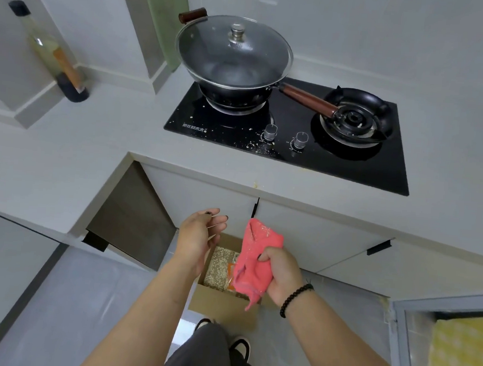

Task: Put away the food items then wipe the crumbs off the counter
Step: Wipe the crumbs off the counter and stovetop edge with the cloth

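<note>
Nearest the camera, the person's two forearms reach forward over dark trousers and a pair of shoes on the grey floor. The right hand (281, 274) grips a bunched pink cloth (255, 258), fingers curled round its middle, with pale crumbs clinging to the upper fold. The left hand (199, 234) is held beside it with the palm turned inward and the fingers loosely spread, holding nothing that can be made out. Both hands hover above an open cardboard box (220, 304) standing on the floor against the cabinet fronts; inside it lie packets of what looks like grain or seed food (218, 267). Judging by this, the food is already put away in the box and the wiping step is under way, the cloth seemingly being shaken or emptied over the box. Beyond the cabinet edge, the grey counter (95, 132) carries a black gas hob (294, 140) whose front, around the two knobs, is strewn with crumbs (255, 146). A lidded wok (233, 56) sits on the left burner, and a bottle (48, 49) stands in the far corner. The next move likely calls for lifting the cloth back to the hob and sweeping those crumbs around the knobs toward the edge.
</note>
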{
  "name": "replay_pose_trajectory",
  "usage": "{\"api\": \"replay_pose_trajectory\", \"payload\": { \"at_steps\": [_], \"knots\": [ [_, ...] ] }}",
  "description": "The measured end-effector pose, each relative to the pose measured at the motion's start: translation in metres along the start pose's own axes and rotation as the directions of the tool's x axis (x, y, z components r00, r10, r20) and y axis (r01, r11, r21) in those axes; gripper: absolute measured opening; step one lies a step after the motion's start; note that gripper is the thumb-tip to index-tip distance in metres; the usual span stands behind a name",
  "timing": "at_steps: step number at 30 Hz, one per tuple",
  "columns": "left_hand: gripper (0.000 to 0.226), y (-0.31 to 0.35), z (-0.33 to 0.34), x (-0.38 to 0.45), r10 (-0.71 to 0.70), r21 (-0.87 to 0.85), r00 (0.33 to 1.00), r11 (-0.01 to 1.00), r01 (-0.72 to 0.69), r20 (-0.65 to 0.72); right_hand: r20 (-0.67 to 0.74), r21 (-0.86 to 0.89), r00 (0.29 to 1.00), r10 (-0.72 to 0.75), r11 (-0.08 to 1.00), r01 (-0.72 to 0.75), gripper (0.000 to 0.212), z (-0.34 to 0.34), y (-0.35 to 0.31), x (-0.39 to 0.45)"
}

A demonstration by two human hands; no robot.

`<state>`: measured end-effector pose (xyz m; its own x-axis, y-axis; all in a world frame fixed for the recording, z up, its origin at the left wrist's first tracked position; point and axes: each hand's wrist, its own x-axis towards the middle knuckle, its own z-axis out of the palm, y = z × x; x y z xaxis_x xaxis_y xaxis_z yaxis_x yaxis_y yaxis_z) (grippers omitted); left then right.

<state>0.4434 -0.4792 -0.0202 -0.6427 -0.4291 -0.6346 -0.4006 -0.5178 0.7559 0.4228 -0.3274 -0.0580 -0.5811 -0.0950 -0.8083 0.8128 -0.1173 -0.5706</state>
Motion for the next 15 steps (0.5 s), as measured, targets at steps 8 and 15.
{"api": "replay_pose_trajectory", "payload": {
  "at_steps": [8, 15],
  "knots": [
    [0.029, 0.030, 0.001, 0.021, 0.033, 0.023, 0.999, 0.999, -0.033, 0.021, 0.010, -0.354, 0.854, -0.520, 0.797, 0.489, 0.046, 0.029, -0.032, 0.008],
    [0.028, 0.077, -0.044, 0.080, 0.050, 0.009, 0.999, 0.999, -0.050, 0.011, 0.160, -0.751, 0.801, -0.577, 0.455, 0.478, 0.043, 0.049, -0.056, 0.034]
  ]
}}
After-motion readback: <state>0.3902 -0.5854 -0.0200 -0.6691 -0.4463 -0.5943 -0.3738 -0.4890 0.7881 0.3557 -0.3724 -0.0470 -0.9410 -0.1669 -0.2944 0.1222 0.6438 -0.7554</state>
